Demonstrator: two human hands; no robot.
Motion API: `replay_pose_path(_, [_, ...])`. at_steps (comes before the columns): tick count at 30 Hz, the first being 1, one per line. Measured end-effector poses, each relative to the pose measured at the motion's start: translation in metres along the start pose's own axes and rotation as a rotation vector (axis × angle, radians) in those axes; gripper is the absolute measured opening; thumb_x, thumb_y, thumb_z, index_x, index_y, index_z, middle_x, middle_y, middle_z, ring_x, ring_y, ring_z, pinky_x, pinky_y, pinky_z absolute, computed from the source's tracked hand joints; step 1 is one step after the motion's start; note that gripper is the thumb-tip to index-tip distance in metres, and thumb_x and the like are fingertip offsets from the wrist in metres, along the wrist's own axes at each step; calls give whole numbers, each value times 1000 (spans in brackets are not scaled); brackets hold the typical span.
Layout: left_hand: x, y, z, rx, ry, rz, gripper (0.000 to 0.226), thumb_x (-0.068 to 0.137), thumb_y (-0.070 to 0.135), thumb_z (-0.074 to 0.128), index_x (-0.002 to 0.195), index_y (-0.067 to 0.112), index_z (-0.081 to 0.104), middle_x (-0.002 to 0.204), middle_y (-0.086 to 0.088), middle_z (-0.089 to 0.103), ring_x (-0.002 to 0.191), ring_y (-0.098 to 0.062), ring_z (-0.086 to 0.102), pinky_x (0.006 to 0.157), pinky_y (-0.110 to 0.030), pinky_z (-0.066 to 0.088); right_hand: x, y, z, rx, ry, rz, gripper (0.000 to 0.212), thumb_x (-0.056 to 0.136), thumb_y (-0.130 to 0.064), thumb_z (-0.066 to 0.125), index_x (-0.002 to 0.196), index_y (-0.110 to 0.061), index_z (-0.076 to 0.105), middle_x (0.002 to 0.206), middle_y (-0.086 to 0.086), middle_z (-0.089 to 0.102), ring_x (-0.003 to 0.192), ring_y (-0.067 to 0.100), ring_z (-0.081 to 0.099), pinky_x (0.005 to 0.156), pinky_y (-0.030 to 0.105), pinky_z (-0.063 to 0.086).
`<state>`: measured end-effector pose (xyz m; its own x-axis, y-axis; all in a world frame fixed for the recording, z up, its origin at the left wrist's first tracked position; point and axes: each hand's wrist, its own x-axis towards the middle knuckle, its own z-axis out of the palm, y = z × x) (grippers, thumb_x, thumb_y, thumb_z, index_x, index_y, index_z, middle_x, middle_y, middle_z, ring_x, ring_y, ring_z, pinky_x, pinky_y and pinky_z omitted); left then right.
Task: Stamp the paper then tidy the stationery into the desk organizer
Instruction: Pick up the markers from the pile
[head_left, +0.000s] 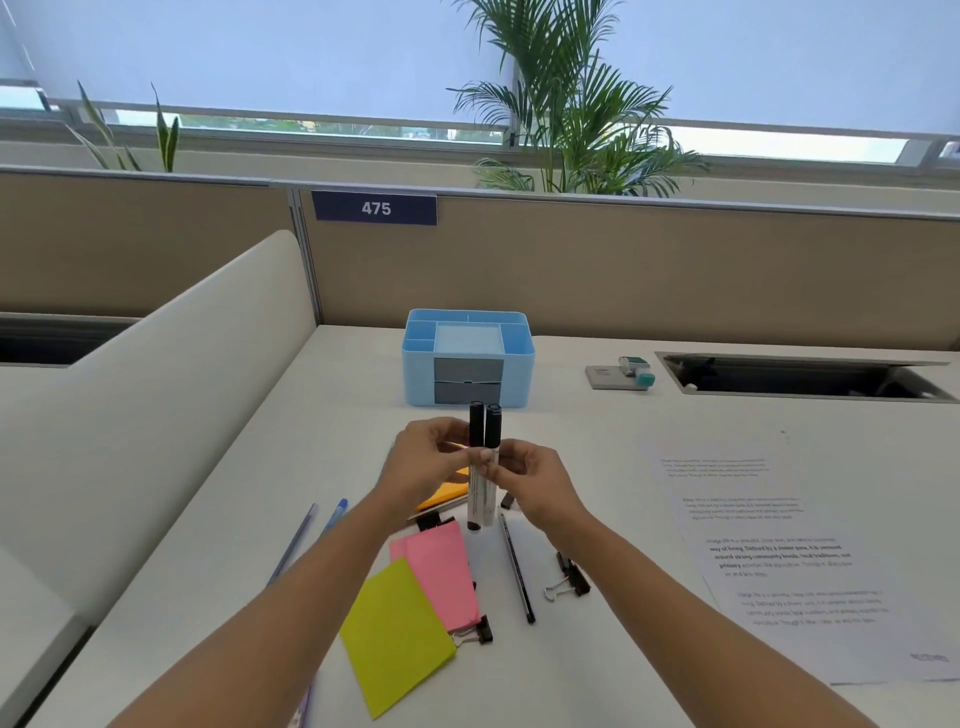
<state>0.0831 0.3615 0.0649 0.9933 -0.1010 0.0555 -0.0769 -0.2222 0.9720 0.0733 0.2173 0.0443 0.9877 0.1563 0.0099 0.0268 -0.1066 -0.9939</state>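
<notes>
Pinching two markers (477, 428) upright between left hand (423, 465), right hand (537, 480); two blue pens (297, 540) nearby.

Desk (597, 457) bears organizer (418, 382), stamp (623, 372), paper (779, 545), sticky pads (395, 634), pens (517, 566), clips (571, 579).

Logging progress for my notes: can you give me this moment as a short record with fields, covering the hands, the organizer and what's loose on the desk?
held: two markers, upright, pinched by left hand and right hand
organizer: blue desk organizer behind them, nothing visible inside
stamp: teal stamp, far right rear
paper: printed sheet, flat at right
loose: pink notes, yellow notes, black pen, binder clips, blue pens
</notes>
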Motion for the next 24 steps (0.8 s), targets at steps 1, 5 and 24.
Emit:
replay_pose_path(1, [7,3,-2,11,-17,-1,24,78,14,71,100,14,63,88,-1,67,84,-19,66,69,-30,58,5,-1,-1,18,1,-7,7,86,-15,64,92,-17,66,84,-3,70,71,-6,65,64,9,48])
replay_pose_path(5, [40,17,-14,33,3,51,29,90,32,52,106,9,62,96,-7,66,91,-22,63,71,-30,53,28,-7,-8,67,39,-24,13,84,-8,64,92,-18,66,85,-6,69,75,-4,65,70,9,51])
replay_pose_path(24, [143,-26,-6,1005,103,165,65,94,37,46,146,12,17,156,-5,17,145,-19,11,117,-31,12,197,-56,-52,-65,496,-197,16,90,-12,58,104,-6,62,98,6,66,88,15,58,80,25,44])
